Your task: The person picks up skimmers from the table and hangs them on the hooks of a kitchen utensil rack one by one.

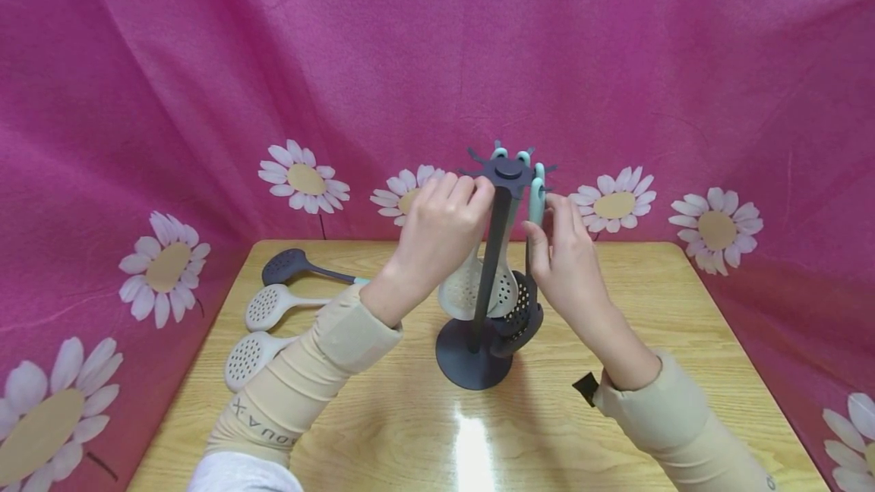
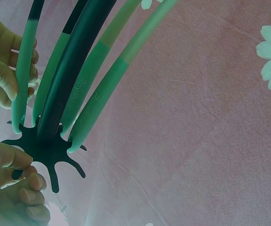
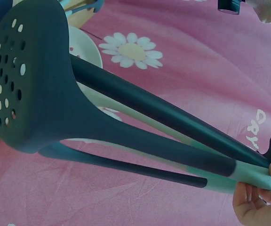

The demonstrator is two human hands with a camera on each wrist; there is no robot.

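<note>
A dark utensil stand [image 1: 488,272] with a round base and a hooked top stands upright on the table. My left hand [image 1: 447,219] pinches one of the hooks on the stand's top [image 2: 39,143]. My right hand [image 1: 567,253] pinches the mint handle of a dark skimmer [image 3: 29,80], whose upper end is at a hook. Another dark utensil [image 3: 121,165] hangs beside it. White utensils hang around the pole too, among them a white skimmer [image 1: 459,288], and their mint handles [image 2: 100,99] show in the left wrist view.
At the table's left lie a dark skimmer [image 1: 285,266] and two white skimmers [image 1: 265,307], partly hidden by the left arm. A small black piece [image 1: 585,389] shows by the right cuff. A pink flowered cloth [image 1: 383,59] surrounds the wooden table [image 1: 383,431].
</note>
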